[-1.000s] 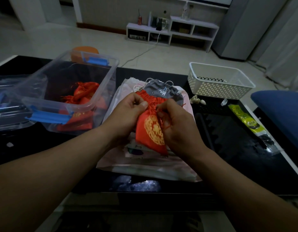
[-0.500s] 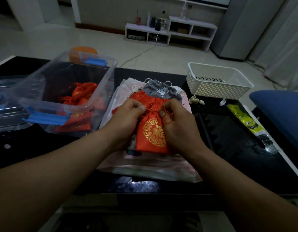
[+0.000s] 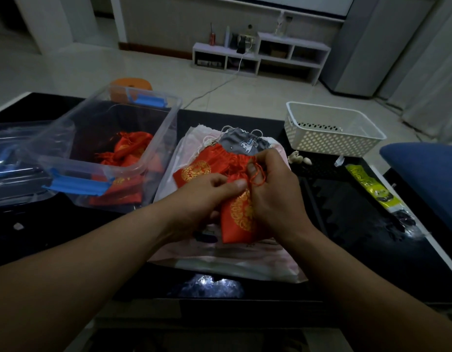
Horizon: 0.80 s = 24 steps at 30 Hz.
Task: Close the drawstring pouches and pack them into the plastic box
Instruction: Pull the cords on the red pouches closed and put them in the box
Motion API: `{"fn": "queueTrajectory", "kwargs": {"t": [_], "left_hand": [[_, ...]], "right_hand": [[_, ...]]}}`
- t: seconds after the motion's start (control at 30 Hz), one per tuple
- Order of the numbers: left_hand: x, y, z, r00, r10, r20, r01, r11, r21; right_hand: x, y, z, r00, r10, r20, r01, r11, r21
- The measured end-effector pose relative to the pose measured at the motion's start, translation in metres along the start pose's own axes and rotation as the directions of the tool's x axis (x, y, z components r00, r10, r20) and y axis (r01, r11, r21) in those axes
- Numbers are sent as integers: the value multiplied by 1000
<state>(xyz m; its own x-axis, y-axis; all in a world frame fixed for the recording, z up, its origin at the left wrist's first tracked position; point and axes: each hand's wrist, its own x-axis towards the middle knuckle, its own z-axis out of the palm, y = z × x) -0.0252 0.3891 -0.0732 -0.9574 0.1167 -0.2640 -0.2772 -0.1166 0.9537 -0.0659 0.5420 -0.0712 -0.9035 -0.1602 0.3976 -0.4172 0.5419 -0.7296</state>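
I hold a red drawstring pouch (image 3: 238,214) with a gold emblem over a pink bag (image 3: 219,257) on the black table. My left hand (image 3: 207,196) pinches the pouch's gathered neck. My right hand (image 3: 273,189) grips its right side with the red cord looped over the fingers. A second red pouch (image 3: 204,166) lies flat just behind, and a grey patterned pouch (image 3: 245,143) lies beyond it. The clear plastic box (image 3: 158,146) with blue latches stands at the left and holds several red pouches (image 3: 129,148).
The box's clear lid (image 3: 19,148) lies at the far left. A white perforated basket (image 3: 331,130) stands at the back right, with small shells (image 3: 297,158) in front of it. A yellow packet (image 3: 367,184) and a blue cushion (image 3: 428,179) sit at the right edge.
The pouch came down toward me and its neck is gathered tighter. My right hand now has the cord looped round its fingers. A second red pouch behind is uncovered.
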Motion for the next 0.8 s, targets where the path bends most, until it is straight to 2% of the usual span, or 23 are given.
{"fn": "queueTrajectory", "kwargs": {"t": [0.07,0.13,0.2,0.3,0.4,0.53,0.67,0.8], "left_hand": [[-2,-1,-2,1000,-3,-4,3,1000,29],[-2,0,-5,997,21,-68,-17,998,66],[-3,2,-9,994,35,-105,-29,998,59],[-7,6,-18,989,74,-128,-73,997,13],[-9,12,-24,986,109,-128,-113,993,-29],[-19,25,-29,961,199,-194,-200,980,16],[-40,46,-35,877,375,-301,-327,924,200],[-62,67,-61,718,576,-391,-451,812,369]], "right_hand": [[0,-1,0,1000,-1,3,1,1000,1],[1,-3,0,1000,13,20,-13,1000,26],[2,-7,-2,995,75,66,-83,988,128],[0,-20,-10,960,175,219,-230,938,261],[-1,-28,-18,888,208,411,-370,853,368],[3,-40,-12,855,241,459,-459,764,454],[16,-61,4,894,188,408,-392,770,504],[38,-91,31,904,224,364,-379,812,444]]}}
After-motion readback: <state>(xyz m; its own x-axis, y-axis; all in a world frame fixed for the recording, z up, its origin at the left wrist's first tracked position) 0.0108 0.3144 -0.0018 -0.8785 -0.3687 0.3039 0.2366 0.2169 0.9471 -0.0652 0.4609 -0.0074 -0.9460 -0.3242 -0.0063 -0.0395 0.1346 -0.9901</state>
